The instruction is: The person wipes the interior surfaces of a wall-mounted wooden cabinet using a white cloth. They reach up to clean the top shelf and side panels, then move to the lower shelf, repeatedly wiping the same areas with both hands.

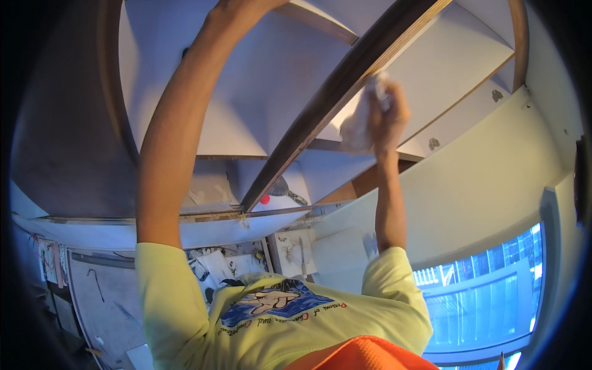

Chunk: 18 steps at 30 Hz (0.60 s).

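My right hand is raised to a white-lined cabinet, its fingers closed on a crumpled white cloth. Part of the cloth shows above the fingers and part hangs beside the palm, both blurred. It is close to the dark wooden divider with a pale raw edge; whether it touches the wood I cannot tell. My left hand reaches up to a shelf edge at the top. The picture's edge cuts it off, and its fingers are hidden.
A putty knife and a red round thing lie in a lower compartment. Metal hinges sit along the right cabinet edge. Below are a cluttered surface and a grey panel. A bluish window is at lower right.
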Motion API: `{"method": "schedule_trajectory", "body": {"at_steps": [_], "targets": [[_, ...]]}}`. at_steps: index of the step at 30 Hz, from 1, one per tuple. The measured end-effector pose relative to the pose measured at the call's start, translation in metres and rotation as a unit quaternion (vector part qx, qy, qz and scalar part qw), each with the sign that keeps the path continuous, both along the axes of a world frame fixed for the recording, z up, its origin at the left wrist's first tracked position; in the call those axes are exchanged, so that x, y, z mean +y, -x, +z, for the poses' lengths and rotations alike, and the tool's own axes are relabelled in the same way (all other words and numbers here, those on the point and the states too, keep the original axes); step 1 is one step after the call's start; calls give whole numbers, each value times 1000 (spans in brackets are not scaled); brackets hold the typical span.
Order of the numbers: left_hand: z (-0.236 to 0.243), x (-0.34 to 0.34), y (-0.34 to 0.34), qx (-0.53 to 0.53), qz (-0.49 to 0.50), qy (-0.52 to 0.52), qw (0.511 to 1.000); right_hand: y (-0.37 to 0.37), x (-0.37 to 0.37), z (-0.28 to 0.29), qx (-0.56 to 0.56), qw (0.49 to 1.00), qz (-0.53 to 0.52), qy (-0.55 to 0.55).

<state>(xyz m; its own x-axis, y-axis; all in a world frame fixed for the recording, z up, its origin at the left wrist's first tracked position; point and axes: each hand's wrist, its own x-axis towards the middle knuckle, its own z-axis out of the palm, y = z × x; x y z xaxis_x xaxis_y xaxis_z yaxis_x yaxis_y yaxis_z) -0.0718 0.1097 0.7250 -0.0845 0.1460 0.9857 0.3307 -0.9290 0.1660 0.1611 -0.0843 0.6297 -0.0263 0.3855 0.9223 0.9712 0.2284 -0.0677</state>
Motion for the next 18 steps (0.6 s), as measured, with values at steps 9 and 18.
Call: {"method": "schedule_trajectory", "body": {"at_steps": [9,18], "targets": [[1,-4,-4,42,20,14,999,4,-13,65,-26,997,-34,-70],[-3,5,-3,56,-17,28,998,20,-28,-78,-6,981,-83,173]]}}
